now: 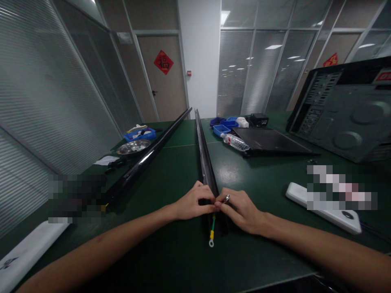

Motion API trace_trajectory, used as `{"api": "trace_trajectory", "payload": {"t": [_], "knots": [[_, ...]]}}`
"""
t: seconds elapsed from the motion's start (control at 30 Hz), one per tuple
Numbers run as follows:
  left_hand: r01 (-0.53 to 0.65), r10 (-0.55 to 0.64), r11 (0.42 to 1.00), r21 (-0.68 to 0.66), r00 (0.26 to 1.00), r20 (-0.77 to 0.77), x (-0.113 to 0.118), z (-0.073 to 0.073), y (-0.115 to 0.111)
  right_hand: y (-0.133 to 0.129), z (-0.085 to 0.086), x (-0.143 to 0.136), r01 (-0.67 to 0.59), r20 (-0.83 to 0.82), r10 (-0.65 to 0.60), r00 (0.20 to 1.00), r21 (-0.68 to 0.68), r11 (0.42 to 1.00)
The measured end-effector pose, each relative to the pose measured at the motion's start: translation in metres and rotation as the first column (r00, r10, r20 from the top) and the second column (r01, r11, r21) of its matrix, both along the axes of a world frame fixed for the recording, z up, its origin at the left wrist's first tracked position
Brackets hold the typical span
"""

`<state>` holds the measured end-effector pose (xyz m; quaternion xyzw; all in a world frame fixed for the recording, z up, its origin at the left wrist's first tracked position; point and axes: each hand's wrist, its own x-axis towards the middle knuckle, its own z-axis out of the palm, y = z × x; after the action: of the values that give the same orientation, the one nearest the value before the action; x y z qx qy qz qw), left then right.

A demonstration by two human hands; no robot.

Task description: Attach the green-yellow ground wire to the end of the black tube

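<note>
A long black strip [205, 162] with a channel-like profile runs away from me along the table. Over its near end, my left hand [195, 202] and my right hand [241, 209] meet in a pinch, fingertips touching. From beneath the fingertips comes a short green wire [213, 224], ending in a yellow sleeve and a metal ring terminal [211, 243] that points toward me. The fingers hide exactly how the wire meets the strip. A ring is on a finger of my right hand.
A second black strip [143, 159] lies to the left, beside a metal dish [134, 147] and a blue tray [146, 135]. Rightward are blue bins [221, 130], a plastic bottle [235, 142], a dark flat panel [271, 140], a computer case [345, 114] and a white device [324, 209].
</note>
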<state>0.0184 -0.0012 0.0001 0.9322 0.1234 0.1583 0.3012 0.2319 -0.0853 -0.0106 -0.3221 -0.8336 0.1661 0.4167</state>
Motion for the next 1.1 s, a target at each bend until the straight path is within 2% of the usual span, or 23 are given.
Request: {"api": "trace_trajectory", "payload": {"t": [0.3,1.1], "knots": [[-0.018,0.018,0.999,-0.026,0.999,-0.027,0.0008,0.0015,-0.0001,-0.0013,0.0016,0.0021,0.008,0.068,-0.008,0.998,-0.003,1.000],[-0.035,0.035,0.999,-0.018,0.999,-0.019,0.0010,0.0005,-0.0005,-0.0016,0.0025,0.0015,0.005,0.097,-0.006,0.995,0.017,1.000]]}}
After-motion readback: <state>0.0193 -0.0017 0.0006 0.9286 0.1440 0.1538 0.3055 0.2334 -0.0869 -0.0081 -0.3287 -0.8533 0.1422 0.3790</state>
